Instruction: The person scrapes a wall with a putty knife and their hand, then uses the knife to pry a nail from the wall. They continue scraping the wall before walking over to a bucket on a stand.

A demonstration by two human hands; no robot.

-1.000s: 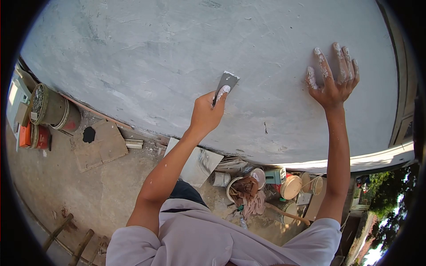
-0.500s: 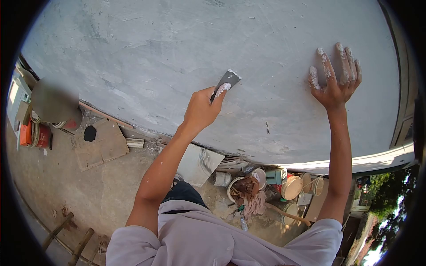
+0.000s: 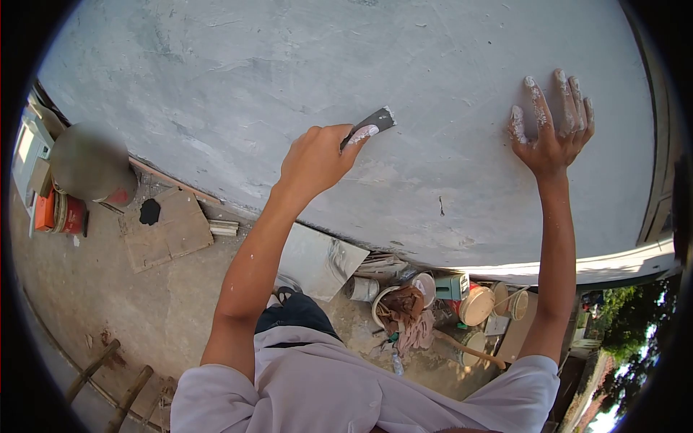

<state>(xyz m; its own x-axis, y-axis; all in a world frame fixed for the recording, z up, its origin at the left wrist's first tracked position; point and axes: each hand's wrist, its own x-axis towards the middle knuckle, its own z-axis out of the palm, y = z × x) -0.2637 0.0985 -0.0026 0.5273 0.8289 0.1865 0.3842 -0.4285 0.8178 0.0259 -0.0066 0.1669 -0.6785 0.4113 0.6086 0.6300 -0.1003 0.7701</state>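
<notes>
My left hand is closed around a putty knife, its thumb white with paste and pressed along the dark blade. White paste clings to the blade's tip, which points to the upper right against the grey wall. Where the knife's handle lies, my fingers hide it. Farther right, my right hand rests on the same wall with its fingers stretched and spread. Its fingers and thumb carry white paste, and it holds nothing. Streaks and rough patches show across the wall's surface.
Below the wall stand several buckets, one holding brown rags, beside a green box. A pale board and a flat cardboard sheet lie on the floor. Wooden poles are at lower left, a red bucket at far left.
My left hand has shifted slightly left, and the putty knife has turned to lie flatter, its tip pointing more to the right. My right hand stays spread on the wall.
</notes>
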